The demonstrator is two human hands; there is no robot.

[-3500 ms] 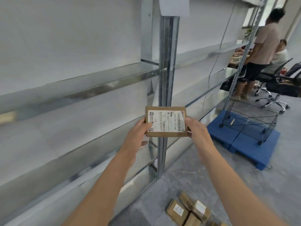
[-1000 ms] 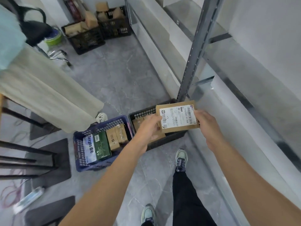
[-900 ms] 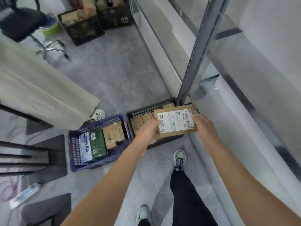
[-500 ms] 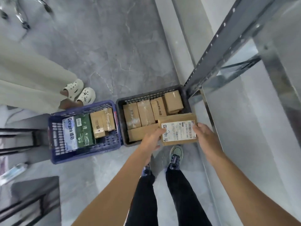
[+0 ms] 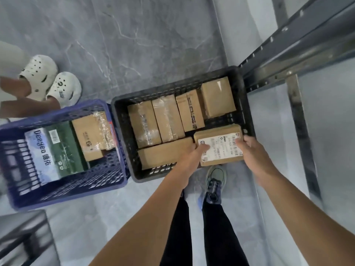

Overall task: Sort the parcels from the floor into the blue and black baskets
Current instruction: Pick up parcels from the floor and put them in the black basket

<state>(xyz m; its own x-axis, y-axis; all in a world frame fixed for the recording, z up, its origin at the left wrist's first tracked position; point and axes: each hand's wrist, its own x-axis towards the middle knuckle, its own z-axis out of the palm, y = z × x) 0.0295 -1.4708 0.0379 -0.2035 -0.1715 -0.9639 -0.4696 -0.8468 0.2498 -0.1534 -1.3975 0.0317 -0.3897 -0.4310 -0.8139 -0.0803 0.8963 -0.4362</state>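
Placing step: beside the blue basket, a parcel is held over the black basket.
Left hand and right hand grip the labelled parcel by its ends, fingers curled on it, above the near right corner; next it probably needs lowering into that gap and releasing.

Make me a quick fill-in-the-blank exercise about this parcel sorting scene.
The left hand and right hand grip a brown cardboard parcel bearing a white shipping ____.
That parcel is held over the near right corner of the ____ plastic basket.
The green and white Deeyeo pack lies in the ____ plastic basket.
Missing words: label; black; blue.
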